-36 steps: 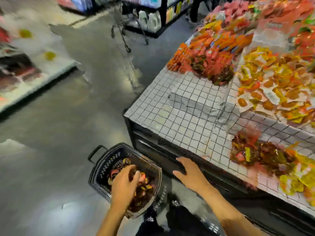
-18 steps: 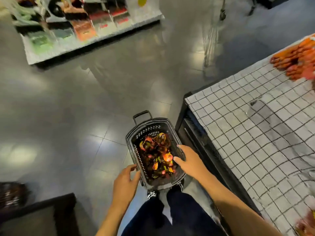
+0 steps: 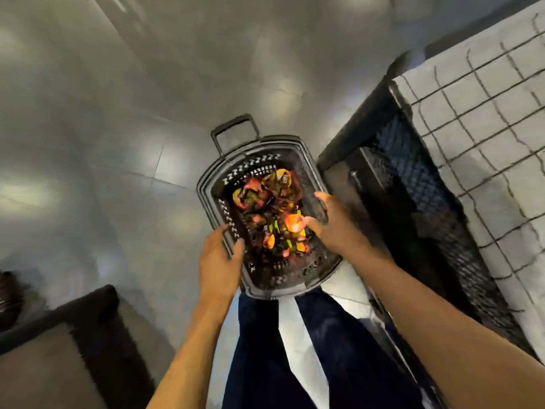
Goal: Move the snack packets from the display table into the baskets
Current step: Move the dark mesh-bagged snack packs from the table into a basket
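A black plastic basket stands on the floor in front of my legs, partly filled with red, orange and yellow snack packets. My left hand is at the basket's left rim, fingers spread and relaxed, holding nothing. My right hand hovers over the basket's right side, fingers straight and open above the packets. The display table, covered in a white grid-patterned sheet, rises at the right; no packets on it are in view.
The table's dark mesh side panel stands right beside the basket. A dark low block sits at the lower left. Grey glossy floor spreads to the left and beyond the basket.
The camera has tilted down onto the basket, so the table's packets have left the view. Both hands have come closer to the basket's rims; the right one moved from the table edge.
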